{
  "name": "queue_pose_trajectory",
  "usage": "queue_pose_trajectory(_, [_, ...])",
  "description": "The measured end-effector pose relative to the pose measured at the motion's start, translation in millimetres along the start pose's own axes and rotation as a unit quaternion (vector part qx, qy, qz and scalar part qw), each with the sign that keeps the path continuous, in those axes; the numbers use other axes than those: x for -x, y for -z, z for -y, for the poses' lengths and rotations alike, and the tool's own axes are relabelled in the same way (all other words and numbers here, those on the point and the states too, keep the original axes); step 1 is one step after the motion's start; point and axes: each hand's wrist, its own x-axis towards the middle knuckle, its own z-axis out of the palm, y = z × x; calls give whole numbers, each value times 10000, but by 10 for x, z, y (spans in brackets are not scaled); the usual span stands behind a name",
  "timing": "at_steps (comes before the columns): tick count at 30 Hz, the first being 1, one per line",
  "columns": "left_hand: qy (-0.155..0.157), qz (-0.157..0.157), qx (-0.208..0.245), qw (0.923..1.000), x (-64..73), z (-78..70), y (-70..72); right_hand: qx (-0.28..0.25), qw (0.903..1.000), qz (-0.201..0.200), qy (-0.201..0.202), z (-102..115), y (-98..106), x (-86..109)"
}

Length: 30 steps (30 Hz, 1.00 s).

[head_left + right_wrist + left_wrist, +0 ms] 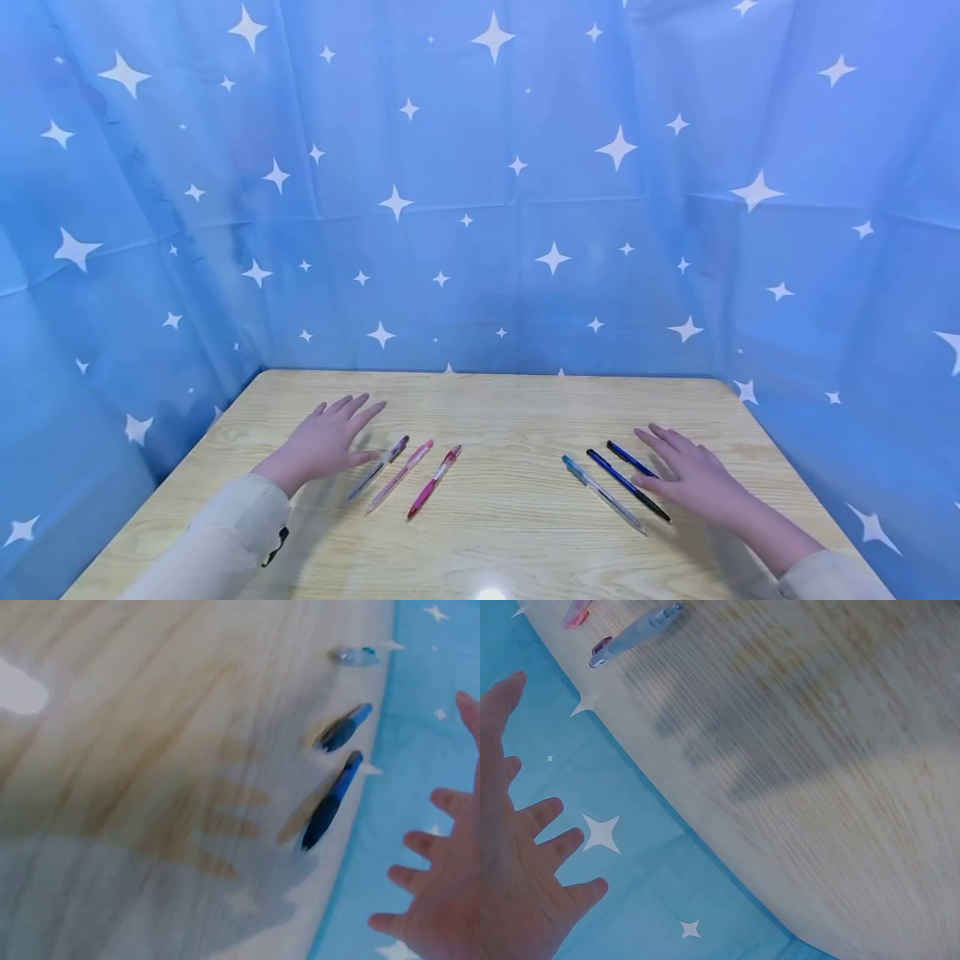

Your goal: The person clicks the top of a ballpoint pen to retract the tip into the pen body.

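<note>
Spread and empty, the left grip (324, 442) and right grip (693, 471) hover near six pens (434, 483), seemingly awaiting a pinching pickup.

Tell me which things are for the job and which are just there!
Probably for the job, near the left grip and right grip:
slim purple-topped plastic pen
slim pink plastic pen
slim magenta plastic pen
slim teal-topped plastic pen
slim blue-and-black plastic pen
second slim blue-and-black plastic pen

Probably just there:
pale wood-grain table
blue curtain with white stars
</note>
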Motion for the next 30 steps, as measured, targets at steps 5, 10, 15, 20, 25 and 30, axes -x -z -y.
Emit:
queue_pose_trajectory(5, [-172,326,70,9993,-73,-28,4,-207,9996,66,189,137,-73,-150])
queue_pose_trajectory(10, [-305,651,92,9974,-124,-50,-8,-449,9983,264,241,328,-169,-298])
queue_pose_trajectory(15, [-342,845,139,9957,-141,-74,-9,-724,9960,502,118,542,-267,-434])
queue_pose_trajectory(20, [-279,1066,239,9936,-171,-91,-35,-1053,9914,762,166,702,-392,-550])
queue_pose_trajectory(25, [-170,1239,478,9910,-193,-78,-82,-1268,9863,958,437,823,-512,-655])
queue_pose_trajectory(30, [-91,1545,845,9843,-199,-50,-115,-1605,9789,1116,595,926,-608,-719])
